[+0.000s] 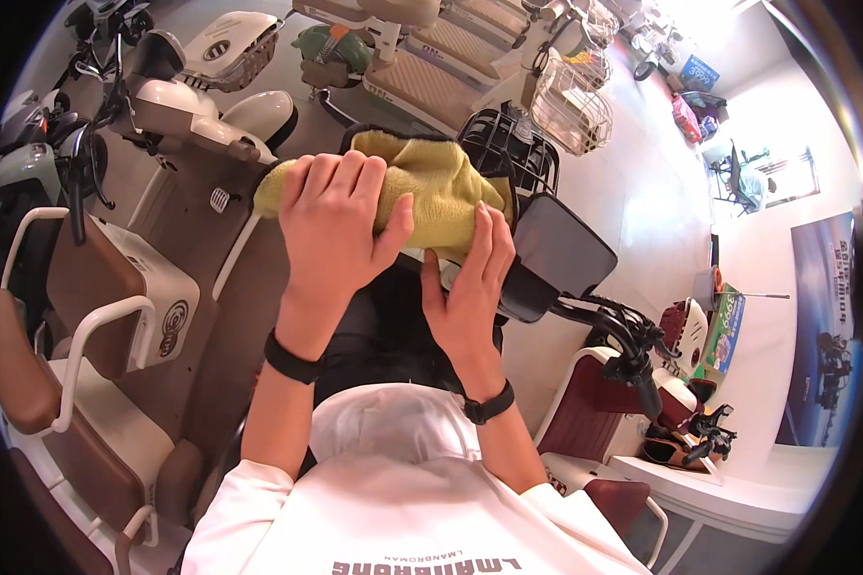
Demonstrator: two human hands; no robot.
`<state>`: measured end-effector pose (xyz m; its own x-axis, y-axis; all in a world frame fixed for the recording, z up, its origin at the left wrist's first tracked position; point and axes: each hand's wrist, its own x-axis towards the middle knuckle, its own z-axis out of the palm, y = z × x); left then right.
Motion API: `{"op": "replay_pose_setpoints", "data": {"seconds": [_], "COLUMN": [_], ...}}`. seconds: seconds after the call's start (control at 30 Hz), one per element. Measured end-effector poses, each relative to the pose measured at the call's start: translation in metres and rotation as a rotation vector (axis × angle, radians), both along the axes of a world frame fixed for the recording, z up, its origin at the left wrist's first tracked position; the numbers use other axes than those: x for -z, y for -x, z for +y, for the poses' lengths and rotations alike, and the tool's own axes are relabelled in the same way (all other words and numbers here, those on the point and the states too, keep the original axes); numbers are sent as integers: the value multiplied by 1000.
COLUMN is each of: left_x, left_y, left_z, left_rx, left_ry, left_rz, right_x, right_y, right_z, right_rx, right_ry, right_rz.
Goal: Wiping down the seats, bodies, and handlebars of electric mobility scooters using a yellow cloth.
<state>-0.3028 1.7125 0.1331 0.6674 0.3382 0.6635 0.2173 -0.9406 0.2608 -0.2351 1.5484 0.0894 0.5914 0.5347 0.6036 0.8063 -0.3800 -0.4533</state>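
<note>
A yellow-green cloth (422, 196) with a dark edge is bunched up in front of me, raised at about chest height. My left hand (340, 211) is closed over its left part, knuckles up, thumb pointing right. On the lower right of the cloth, the fingers of my right hand (472, 273) press against it, with the thumb apart below. Folds hide what the fingertips touch underneath. Just right of the cloth is a dark rectangular panel (566, 244) on a scooter. Both wrists carry black bands.
Electric scooters with brown seats (105, 422) crowd the left. Beige footboards (431, 81) and a white wire basket (571, 105) stand beyond the cloth. A black handlebar (633, 355) reaches out at right, near a maroon seat (585, 407) and a white table (719, 498).
</note>
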Motion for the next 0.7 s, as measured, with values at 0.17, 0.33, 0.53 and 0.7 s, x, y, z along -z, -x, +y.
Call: {"op": "replay_pose_setpoints", "data": {"seconds": [0.17,0.33,0.53,0.7], "left_x": [-18,-29,-36,-20], "left_y": [-12,-20,-18,-16], "left_z": [15,27,42,38], "left_rx": [79,104,278,229], "left_ry": [-19,70,135,6], "left_rz": [134,324,456,290], "right_x": [10,-11,-42,-15], "right_y": [-26,-26,-29,-46], "right_z": [-1,11,27,4], "right_rx": [-14,-4,-23,-12], "right_ry": [-31,-68,141,218], "right_rz": [77,159,108,-77]}}
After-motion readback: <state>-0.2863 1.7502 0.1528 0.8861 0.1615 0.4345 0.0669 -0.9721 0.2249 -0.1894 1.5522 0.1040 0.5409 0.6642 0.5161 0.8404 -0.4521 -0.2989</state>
